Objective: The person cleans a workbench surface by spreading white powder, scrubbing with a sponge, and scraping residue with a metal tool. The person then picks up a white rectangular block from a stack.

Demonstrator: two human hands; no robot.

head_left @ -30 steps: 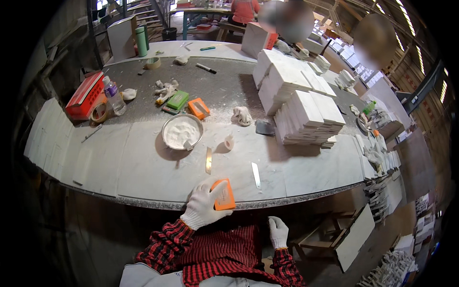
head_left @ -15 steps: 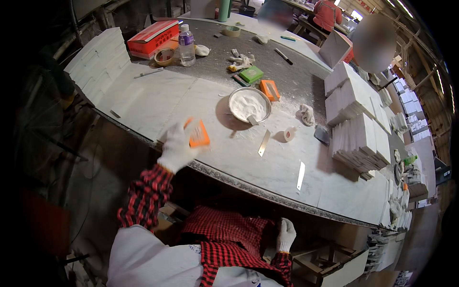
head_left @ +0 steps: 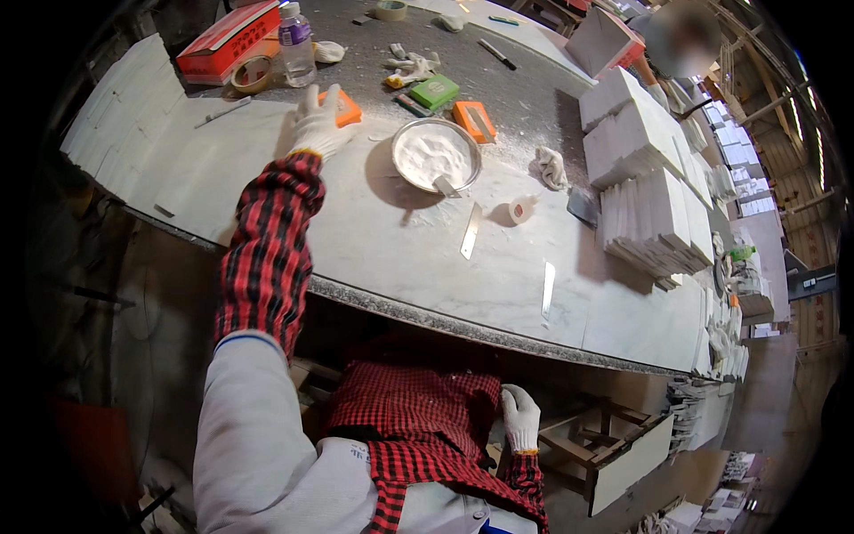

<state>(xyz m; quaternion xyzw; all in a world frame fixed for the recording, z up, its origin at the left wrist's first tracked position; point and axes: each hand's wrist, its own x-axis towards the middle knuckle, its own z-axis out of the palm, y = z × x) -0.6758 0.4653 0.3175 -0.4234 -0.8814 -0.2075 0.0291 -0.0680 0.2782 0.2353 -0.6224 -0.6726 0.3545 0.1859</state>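
Note:
My left hand (head_left: 320, 127), in a white knit glove, reaches far over the white slab tabletop (head_left: 400, 267). Its fingers and thumb are around an orange block (head_left: 348, 109), partly hidden by the glove. Right of it stands a metal bowl (head_left: 394, 169) of white powder (head_left: 433, 154), a small scraper (head_left: 446, 186) resting in it. Beyond the bowl lie a green block (head_left: 434, 91) and a second orange block (head_left: 474, 122). Down beside my checked apron (head_left: 409, 400), my gloved right hand (head_left: 520, 420) hangs with its fingers loosely closed, and nothing shows in it.
Two flat blades (head_left: 471, 231) and a white tape roll (head_left: 522, 210) lie on the slab. White tile stacks (head_left: 645, 209) rise at right, others (head_left: 124, 125) at left. A bottle (head_left: 296, 46), brown tape (head_left: 253, 75) and red box (head_left: 227, 44) stand far left. Another person (head_left: 680, 40) is far right.
My left hand has moved away from the table's front edge to its far side, taking the orange block along. My right hand stays low by the apron. The view has shifted.

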